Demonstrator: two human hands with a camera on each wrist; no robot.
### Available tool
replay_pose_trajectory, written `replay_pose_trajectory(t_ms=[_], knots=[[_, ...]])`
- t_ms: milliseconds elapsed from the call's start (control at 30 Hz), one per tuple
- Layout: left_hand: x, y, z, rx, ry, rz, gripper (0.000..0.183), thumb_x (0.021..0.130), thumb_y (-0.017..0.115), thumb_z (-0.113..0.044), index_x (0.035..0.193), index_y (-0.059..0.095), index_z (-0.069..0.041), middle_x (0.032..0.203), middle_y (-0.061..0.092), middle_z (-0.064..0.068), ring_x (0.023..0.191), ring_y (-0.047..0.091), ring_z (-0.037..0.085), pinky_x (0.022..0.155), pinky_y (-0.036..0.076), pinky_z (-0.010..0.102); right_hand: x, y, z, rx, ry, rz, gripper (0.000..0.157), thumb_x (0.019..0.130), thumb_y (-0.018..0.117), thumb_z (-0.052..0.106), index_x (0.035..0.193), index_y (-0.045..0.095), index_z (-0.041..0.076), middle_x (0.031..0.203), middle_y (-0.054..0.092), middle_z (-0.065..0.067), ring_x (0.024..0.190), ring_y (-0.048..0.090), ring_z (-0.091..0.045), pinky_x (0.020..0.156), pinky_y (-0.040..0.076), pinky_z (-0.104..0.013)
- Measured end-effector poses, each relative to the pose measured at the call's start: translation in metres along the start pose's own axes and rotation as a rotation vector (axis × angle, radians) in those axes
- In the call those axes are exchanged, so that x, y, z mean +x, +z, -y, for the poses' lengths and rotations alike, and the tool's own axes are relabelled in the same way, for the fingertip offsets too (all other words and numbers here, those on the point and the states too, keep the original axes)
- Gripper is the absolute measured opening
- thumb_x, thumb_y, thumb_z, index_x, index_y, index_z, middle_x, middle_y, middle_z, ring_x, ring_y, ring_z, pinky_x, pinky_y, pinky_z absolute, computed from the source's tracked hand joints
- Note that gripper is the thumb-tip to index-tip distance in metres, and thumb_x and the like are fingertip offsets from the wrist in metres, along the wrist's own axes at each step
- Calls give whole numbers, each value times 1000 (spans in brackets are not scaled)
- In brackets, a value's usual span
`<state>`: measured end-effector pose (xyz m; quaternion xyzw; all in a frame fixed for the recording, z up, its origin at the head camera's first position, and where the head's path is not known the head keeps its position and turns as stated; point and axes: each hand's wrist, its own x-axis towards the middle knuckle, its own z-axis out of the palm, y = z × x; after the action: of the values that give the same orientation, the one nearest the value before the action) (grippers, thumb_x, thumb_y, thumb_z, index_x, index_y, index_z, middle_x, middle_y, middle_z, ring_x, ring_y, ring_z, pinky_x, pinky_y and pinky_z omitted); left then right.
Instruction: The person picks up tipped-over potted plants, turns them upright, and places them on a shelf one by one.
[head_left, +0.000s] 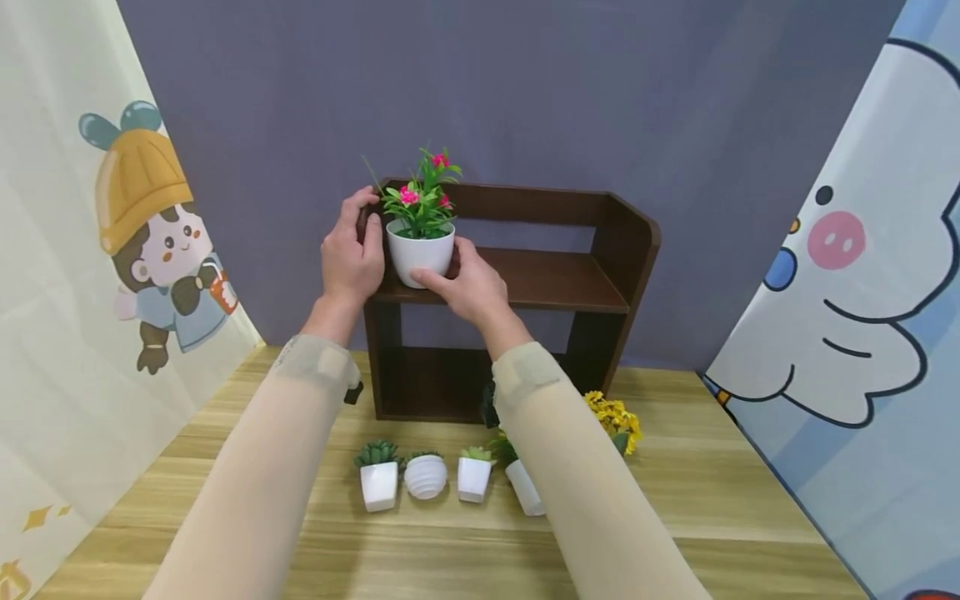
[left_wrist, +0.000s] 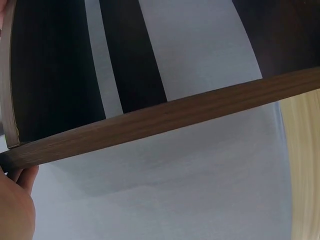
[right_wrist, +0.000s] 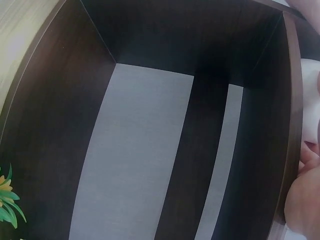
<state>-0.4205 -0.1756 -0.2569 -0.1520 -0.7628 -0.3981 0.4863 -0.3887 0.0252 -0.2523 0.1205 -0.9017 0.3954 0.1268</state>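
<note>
In the upper middle, the right hand (head_left: 474, 287) holds the flower pot (head_left: 418, 252) at the shelf (head_left: 551, 277). The left hand (head_left: 350, 260) touches the shelf's side; I can't tell if it grips. A loose hold could drop the pot.

Slate backdrop (head_left: 510, 83), printed cartoon child (head_left: 176, 242), white cartoon animal (head_left: 892, 200), wooden tabletop (head_left: 420, 554)

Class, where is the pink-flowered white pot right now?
In the head view, the pink-flowered white pot is at the upper left of the dark shelf unit, between the left hand and the right hand, which grips it.
</note>
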Motion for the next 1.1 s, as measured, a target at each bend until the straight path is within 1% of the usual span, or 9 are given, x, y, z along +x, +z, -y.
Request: replay_pose_trajectory(t_ms=[233, 500, 800, 1100], knots=[[-1, -2, -2, -3, -4, -6, 38, 112, 50, -25, 145, 63, -12, 161, 63, 5, 138, 66, 43, 113, 51, 62, 0, 1, 0, -3, -8, 11, 96, 94, 77, 68, 168, 37, 22, 146, 67, -2, 132, 65, -22, 117, 46, -52], [-1, 0, -3, 2, 7, -6, 39, 113, 48, -25, 146, 62, -12, 160, 63, 6, 138, 66, 43, 113, 50, 62, 2, 0, -3, -4, -19, 3, 96, 94, 77, 69, 168, 38, 22, 144, 68, -1, 130, 66, -21, 115, 48, -51], [-1, 3, -6, 3, 9, 0, 38, 112, 49, -25, 146, 62, -12, 160, 64, 5, 136, 67, 45, 112, 51, 63, 2, -2, -8, -3, -22, 2, 96, 94, 77, 69, 168, 38, 22, 145, 68, -1, 130, 66, -20, 116, 48, -51], [0, 3, -6, -2, 10, -26, 38, 111, 50, -24, 144, 64, -12, 158, 65, 5, 135, 67, 45, 111, 51, 63, 4, -2, -7, -16, -50, -2, 97, 93, 78, 70, 167, 39, 21, 143, 70, -1, 129, 68, -19, 116, 48, -51]])
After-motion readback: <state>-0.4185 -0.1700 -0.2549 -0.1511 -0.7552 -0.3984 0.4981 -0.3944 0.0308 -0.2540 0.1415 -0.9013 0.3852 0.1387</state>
